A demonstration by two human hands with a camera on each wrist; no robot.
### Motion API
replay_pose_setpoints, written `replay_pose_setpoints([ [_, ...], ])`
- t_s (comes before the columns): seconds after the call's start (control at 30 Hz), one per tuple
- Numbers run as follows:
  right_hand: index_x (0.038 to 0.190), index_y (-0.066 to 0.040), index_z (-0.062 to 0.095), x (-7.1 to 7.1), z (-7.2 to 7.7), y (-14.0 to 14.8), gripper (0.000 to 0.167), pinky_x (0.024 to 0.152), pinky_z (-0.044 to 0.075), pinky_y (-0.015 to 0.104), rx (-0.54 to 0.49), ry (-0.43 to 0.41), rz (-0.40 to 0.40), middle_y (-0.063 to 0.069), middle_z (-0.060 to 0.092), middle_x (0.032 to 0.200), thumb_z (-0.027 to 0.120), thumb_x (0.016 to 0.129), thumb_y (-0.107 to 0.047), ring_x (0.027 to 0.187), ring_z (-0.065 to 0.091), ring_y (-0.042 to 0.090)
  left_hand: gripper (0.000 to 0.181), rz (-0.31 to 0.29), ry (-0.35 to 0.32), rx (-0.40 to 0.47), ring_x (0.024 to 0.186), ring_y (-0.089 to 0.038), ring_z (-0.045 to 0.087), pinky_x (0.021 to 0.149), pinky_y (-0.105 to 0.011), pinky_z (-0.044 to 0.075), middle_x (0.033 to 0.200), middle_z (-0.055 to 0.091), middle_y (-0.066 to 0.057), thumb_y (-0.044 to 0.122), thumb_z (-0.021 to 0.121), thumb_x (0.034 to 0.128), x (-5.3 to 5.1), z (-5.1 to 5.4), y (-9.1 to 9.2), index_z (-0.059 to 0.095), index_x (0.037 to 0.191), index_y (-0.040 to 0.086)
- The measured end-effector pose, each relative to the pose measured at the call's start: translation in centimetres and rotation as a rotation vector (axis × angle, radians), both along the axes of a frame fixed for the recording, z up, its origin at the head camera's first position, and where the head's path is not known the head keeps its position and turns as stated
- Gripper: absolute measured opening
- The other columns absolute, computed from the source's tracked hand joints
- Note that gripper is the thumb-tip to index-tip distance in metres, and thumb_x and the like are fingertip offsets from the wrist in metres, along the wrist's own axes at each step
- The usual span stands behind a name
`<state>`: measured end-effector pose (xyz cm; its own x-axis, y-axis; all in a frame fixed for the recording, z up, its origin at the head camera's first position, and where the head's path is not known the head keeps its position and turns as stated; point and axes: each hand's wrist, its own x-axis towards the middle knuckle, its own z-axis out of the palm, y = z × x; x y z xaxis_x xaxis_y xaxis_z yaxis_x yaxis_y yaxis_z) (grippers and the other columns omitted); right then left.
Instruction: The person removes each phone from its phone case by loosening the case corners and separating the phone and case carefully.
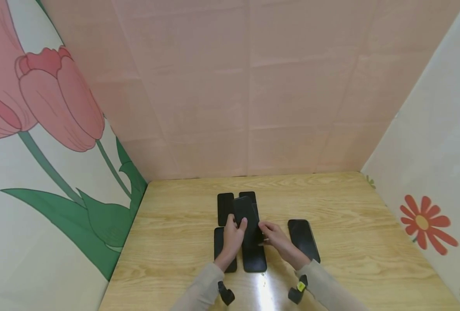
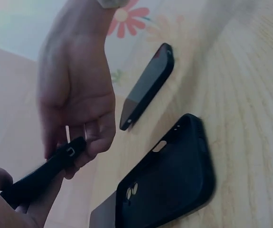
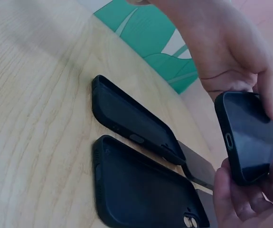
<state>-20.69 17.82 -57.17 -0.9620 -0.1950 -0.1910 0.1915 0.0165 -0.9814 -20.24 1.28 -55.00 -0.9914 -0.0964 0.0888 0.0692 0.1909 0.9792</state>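
Note:
A phone in a black case (image 1: 245,216) is held up off the table between both hands. My left hand (image 1: 233,237) grips its left side, with the thumb lying on the glossy screen in the right wrist view. At the opposite long edge, the fingers of my right hand (image 1: 278,239) pinch the case. Below the hands, two empty black phone cases, one on the right (image 1: 255,261) and one on the left (image 1: 231,264), lie with their hollow sides up. The case's port cutout faces the right wrist camera.
Behind the empty cases lie two dark flat phones, a left one (image 1: 225,207) and a right one (image 1: 248,196) partly hidden by the held phone. Another dark phone (image 1: 304,239) lies right of the right hand. Printed walls border the wooden table (image 1: 175,233).

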Motion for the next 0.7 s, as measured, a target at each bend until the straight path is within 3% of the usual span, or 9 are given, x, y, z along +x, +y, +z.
replay_pose_setpoints([
  [0.1,0.106,0.016,0.059,-0.1,0.1,-0.3,0.033,0.072,0.056,0.040,0.031,0.028,-0.033,0.012,0.063,0.089,0.045,0.107,-0.014,0.080,0.061,0.022,0.019,0.001,0.010,-0.028,0.059,-0.010,0.048,0.051,-0.026,0.038,0.069,0.052,0.001,0.015,0.065,0.0959,-0.1,0.2,0.1,0.051,0.101,0.003],
  [0.23,0.092,0.013,0.060,-0.1,0.2,-0.9,0.029,0.062,0.055,0.036,0.100,0.051,-0.151,0.011,0.058,0.078,0.043,0.105,-0.005,0.072,0.057,0.021,0.020,-0.008,0.021,-0.062,0.057,-0.010,0.048,0.051,-0.026,0.039,0.066,0.052,0.001,0.015,0.068,0.0931,-0.3,0.5,0.2,0.052,0.096,0.004],
  [0.37,0.086,0.011,0.060,-0.1,0.5,-1.5,0.026,0.059,0.050,0.031,0.130,0.046,-0.253,0.008,0.051,0.074,0.042,0.101,0.001,0.068,0.052,0.019,0.017,-0.011,0.034,-0.080,0.058,-0.009,0.050,0.052,-0.027,0.041,0.067,0.057,0.001,0.012,0.069,0.0913,-0.2,0.8,0.4,0.055,0.098,0.004],
  [0.57,0.085,0.011,0.059,0.0,1.0,-1.7,0.027,0.063,0.045,0.030,0.115,0.031,-0.294,0.005,0.049,0.073,0.041,0.102,-0.001,0.070,0.049,0.018,0.014,-0.005,0.067,-0.072,0.063,-0.010,0.058,0.055,-0.028,0.047,0.075,0.067,-0.004,0.007,0.069,0.0898,-0.3,1.0,0.5,0.059,0.098,0.003],
  [0.7,0.084,0.010,0.056,-0.1,1.1,-1.8,0.028,0.062,0.046,0.031,0.067,0.005,-0.287,0.005,0.048,0.072,0.040,0.104,-0.001,0.069,0.049,0.018,0.014,-0.006,0.043,-0.048,0.068,-0.013,0.061,0.059,-0.030,0.049,0.080,0.069,-0.007,0.005,0.068,0.0905,-0.3,1.3,0.5,0.058,0.100,0.002],
])
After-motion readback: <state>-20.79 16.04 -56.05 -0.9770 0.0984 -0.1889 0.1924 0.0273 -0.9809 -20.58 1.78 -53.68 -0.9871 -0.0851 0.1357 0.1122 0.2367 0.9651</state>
